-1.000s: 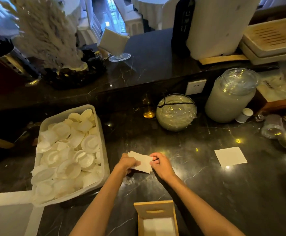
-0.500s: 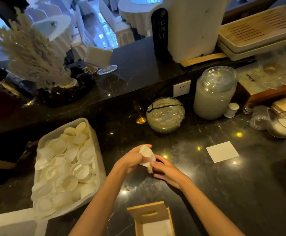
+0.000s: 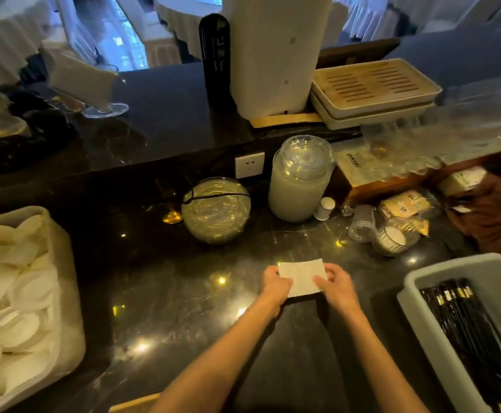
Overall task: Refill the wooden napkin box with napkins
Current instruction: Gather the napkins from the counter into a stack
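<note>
Where crumpled before, napkin [image 3: 302,277] now flat | left hand [image 3: 274,286], right hand [image 3: 336,284] pinch its edges

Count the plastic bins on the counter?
2. White bin of small dishes at the left edge; grey bin of chopsticks at the right edge. Both are cropped; others may sit out of frame.

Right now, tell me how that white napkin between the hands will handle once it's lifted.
The napkin looks thin and flat, so probably very light. Held at both edges by the left hand and right hand, it stays flat; gripped one-handed, it would likely droop. It is paper-like, so it may crease easily.
</note>
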Demonstrator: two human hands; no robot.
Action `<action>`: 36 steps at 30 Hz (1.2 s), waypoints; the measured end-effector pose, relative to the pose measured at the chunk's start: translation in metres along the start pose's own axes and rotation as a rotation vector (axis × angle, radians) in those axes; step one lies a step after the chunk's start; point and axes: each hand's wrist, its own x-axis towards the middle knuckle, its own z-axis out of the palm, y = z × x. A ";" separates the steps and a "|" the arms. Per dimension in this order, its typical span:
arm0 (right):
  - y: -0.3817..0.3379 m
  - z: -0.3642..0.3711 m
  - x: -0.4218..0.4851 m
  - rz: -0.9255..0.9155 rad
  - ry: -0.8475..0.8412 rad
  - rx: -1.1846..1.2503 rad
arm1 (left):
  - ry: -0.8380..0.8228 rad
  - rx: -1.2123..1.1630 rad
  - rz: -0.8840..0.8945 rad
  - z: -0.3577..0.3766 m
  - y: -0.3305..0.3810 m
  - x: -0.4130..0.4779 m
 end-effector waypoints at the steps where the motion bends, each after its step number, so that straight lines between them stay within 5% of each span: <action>1: 0.003 0.000 0.005 -0.032 0.031 -0.057 | 0.026 0.028 0.028 0.012 -0.002 0.004; 6: 0.019 0.014 0.019 -0.108 0.128 -0.339 | 0.123 0.302 0.011 0.042 -0.005 0.007; 13: 0.022 0.025 0.024 0.045 0.116 -0.385 | 0.089 0.089 -0.024 0.040 -0.029 0.012; 21: 0.046 0.020 -0.004 0.191 -0.102 0.064 | -0.075 0.012 -0.009 0.014 -0.057 -0.014; 27: 0.048 -0.006 -0.079 0.165 -0.397 0.442 | -0.265 -0.271 -0.087 -0.024 -0.093 -0.069; 32: 0.067 -0.019 -0.126 0.109 -0.541 0.566 | -0.415 -0.546 -0.126 -0.057 -0.130 -0.114; 36: 0.095 -0.018 -0.160 0.089 -0.498 0.435 | -0.289 -0.460 0.015 -0.061 -0.157 -0.145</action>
